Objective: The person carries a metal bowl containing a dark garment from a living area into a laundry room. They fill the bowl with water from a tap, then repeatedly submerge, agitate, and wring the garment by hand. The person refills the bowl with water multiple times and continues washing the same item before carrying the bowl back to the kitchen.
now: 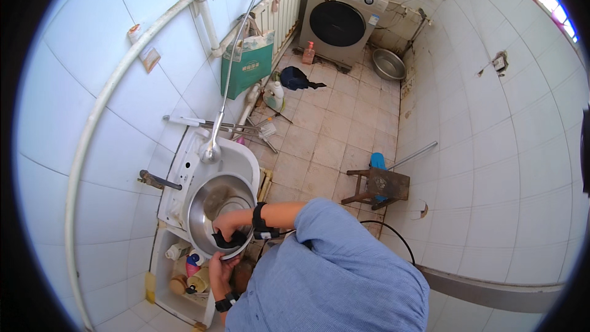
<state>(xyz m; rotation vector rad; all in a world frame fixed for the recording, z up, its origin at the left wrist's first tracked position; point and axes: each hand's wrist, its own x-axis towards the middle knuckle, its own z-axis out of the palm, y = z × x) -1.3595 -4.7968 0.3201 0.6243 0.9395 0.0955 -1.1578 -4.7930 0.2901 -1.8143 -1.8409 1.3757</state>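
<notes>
A large stainless steel basin (197, 214) rests tilted on the white ceramic washbasin (246, 159), with some murky water inside. My right hand (227, 225) reaches down into the steel basin and grips a wet black cloth (226, 241) against its inner wall near the rim. Palm up, my left hand (221, 267) holds the basin's near rim from the outside; part of its fingers is hidden under the rim. Each wrist wears a black strap. Above the washbasin rises a metal shower hose with a chrome shower head (211, 152).
Bottles (192, 263) fill a lower white ceramic trough (161, 281). A wall pipe (161, 184) juts toward the basin. A wooden stool (385, 184) stands by the right wall. Farther off are a washing machine (318, 2), green bag (249, 69), detergent jug (274, 97) and dark cloth (294, 78).
</notes>
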